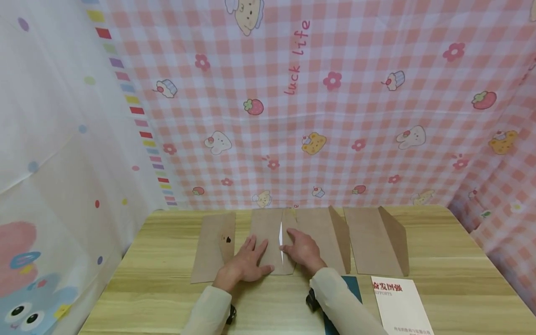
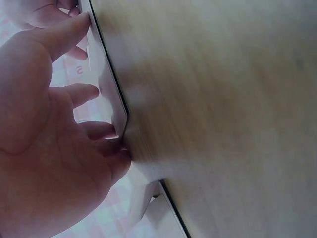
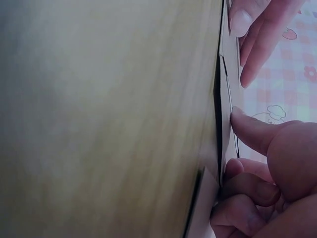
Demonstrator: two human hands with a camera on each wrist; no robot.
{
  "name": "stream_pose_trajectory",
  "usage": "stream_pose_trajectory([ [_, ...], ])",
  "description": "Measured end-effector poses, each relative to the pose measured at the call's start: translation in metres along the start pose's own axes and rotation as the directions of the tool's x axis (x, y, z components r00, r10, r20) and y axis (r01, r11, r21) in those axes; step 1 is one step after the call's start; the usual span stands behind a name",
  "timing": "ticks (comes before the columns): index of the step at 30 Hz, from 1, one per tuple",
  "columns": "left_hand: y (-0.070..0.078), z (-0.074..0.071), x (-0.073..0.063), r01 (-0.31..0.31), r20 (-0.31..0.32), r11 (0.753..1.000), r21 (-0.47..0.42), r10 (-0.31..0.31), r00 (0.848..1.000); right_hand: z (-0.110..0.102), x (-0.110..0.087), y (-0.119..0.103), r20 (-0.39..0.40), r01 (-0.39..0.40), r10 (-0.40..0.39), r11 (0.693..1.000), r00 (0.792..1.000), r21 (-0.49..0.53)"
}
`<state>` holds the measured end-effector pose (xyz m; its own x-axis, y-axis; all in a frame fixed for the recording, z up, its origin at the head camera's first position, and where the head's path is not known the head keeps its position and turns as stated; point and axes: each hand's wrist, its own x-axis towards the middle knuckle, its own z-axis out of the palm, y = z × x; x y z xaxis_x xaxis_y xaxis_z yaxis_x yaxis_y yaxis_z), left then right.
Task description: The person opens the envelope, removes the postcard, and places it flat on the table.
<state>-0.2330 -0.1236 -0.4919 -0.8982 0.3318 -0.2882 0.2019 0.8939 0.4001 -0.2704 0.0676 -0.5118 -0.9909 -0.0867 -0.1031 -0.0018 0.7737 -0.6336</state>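
My left hand (image 1: pixel 248 263) splays across the brown envelope (image 1: pixel 266 227), steadying it, while my right hand (image 1: pixel 303 251), its grip unclear, should guide the flap (image 1: pixel 287 264) gently.

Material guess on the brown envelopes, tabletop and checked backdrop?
Envelopes: likely kraft paper, matte; plain brown, thin, with straight folded flaps.
Tabletop: wood or wood-look laminate, smooth; yellowish grain streaks, can't tell which.
Checked backdrop: probably printed fabric, fairly matte; soft wrinkles and creases run through the pattern.
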Motion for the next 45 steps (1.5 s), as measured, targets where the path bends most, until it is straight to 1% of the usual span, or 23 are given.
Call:
stream_pose_trajectory([
  [7,-0.0004,0.0001,-0.0004,-0.004,-0.005,1.0,-0.008,0.003,1.0,-0.0027,-0.001,-0.0031,0.007,-0.051,0.051,0.998,0.999,0.031],
  [15,-0.0013,0.0005,-0.001,-0.021,-0.012,1.0,-0.008,0.021,1.0,-0.0024,-0.001,-0.0027,-0.006,-0.064,0.064,0.997,0.998,0.051],
  [26,-0.0006,0.002,-0.0013,-0.022,-0.012,1.0,-0.01,0.022,1.0,-0.003,-0.0012,-0.0012,-0.005,-0.074,0.075,0.995,0.997,0.073],
  [39,-0.0015,0.0016,-0.0015,-0.022,-0.022,1.0,-0.014,0.022,1.0,-0.0035,-0.0021,-0.0016,-0.001,-0.074,0.075,0.991,0.997,0.114],
  [42,-0.0011,0.0008,-0.002,-0.019,-0.022,1.0,-0.012,0.019,1.0,-0.0029,-0.0022,-0.001,-0.004,-0.062,0.063,0.991,0.998,0.118],
  [45,-0.0012,-0.0001,-0.0026,-0.018,-0.023,1.0,-0.013,0.018,1.0,-0.0024,-0.0023,-0.0009,-0.012,-0.036,0.038,0.995,0.999,0.091],
])
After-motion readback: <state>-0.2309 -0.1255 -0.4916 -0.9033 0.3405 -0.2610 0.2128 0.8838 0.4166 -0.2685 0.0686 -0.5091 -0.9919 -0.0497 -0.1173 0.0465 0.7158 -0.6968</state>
